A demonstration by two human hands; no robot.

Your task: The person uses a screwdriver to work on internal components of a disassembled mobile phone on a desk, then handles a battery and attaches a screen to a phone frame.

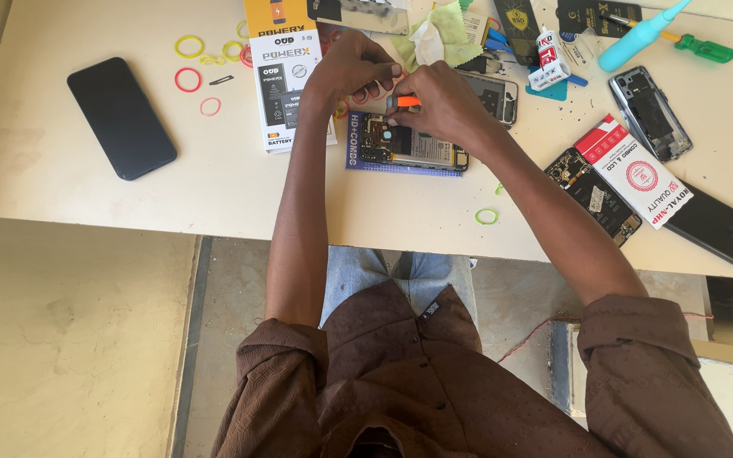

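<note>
Seen from above, a person's two hands meet over one opened phone [407,146], its circuit board bared, lying on a blue box at the middle of a pale table [214,195]. The right hand [443,106] is clamped on one small orange-handled tool [403,101] just above the phone. The left hand [351,69] curls beside it, fingertips together at the tool's tip. One intact black phone [120,117] lies well apart. Five loose rubber bands [188,80] lie near it.
</note>
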